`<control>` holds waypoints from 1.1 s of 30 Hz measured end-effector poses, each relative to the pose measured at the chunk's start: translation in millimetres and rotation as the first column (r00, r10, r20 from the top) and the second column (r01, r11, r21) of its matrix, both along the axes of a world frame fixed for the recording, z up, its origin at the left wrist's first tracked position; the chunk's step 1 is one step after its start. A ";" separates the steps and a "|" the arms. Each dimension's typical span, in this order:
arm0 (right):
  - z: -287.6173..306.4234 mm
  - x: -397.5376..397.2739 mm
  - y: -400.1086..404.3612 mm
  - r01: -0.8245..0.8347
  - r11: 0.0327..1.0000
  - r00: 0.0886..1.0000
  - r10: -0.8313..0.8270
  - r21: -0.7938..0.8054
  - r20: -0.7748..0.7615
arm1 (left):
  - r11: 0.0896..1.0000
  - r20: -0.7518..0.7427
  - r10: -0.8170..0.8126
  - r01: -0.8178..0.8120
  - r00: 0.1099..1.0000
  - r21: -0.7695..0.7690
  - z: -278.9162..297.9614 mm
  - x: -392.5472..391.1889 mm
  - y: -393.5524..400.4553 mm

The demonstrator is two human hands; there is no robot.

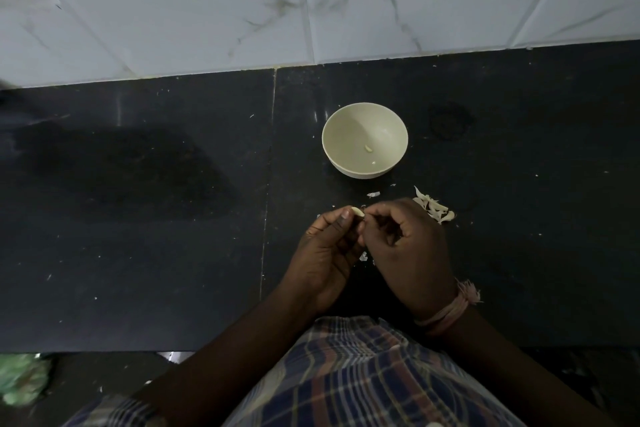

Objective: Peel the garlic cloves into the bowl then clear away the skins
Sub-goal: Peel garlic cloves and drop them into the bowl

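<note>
The left hand (327, 246) pinches a garlic clove (357, 212) at its fingertips, steadying it while the right hand (408, 246) nips at its skin; both work just before the bowl (363, 172), likely for a short drop; loose skins (434, 208) lie beside.

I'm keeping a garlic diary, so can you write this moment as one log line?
step: peeling | left hand: holds garlic clove | right hand: picks at clove | bowl: peeled bits inside | skins: on counter
</note>
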State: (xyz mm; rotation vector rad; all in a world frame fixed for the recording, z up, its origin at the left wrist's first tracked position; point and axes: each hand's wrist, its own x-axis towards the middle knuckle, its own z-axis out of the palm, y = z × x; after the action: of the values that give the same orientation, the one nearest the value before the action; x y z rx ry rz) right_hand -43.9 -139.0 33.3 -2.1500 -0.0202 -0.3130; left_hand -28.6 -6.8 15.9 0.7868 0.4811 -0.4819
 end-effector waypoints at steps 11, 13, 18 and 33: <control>2.0 5.1 -4.6 -0.024 0.997 1.000 0.023 -0.079 -0.008 | 0.999 -0.002 -0.048 0.048 0.999 -0.016 3.7 -0.3 -2.3; 4.0 6.5 -5.4 -0.042 0.997 0.999 0.040 -0.061 -0.029 | 0.998 -0.011 -0.057 0.057 0.998 -0.019 3.5 1.0 -0.9; 7.3 9.6 -5.2 -0.013 0.989 0.983 0.039 0.145 -0.179 | 0.998 -0.035 -0.058 0.057 0.998 -0.031 7.5 3.3 -1.4; 1.9 12.4 -9.9 0.216 0.896 0.951 -0.105 0.387 -0.290 | 0.992 -0.086 -0.048 0.038 0.995 -0.119 16.2 8.7 -1.1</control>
State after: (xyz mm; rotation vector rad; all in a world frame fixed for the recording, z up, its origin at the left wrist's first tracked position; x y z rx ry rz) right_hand -31.5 -148.8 35.2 -1.7525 0.3519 -0.1102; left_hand -20.0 -7.9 32.1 0.6660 0.5141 -0.5819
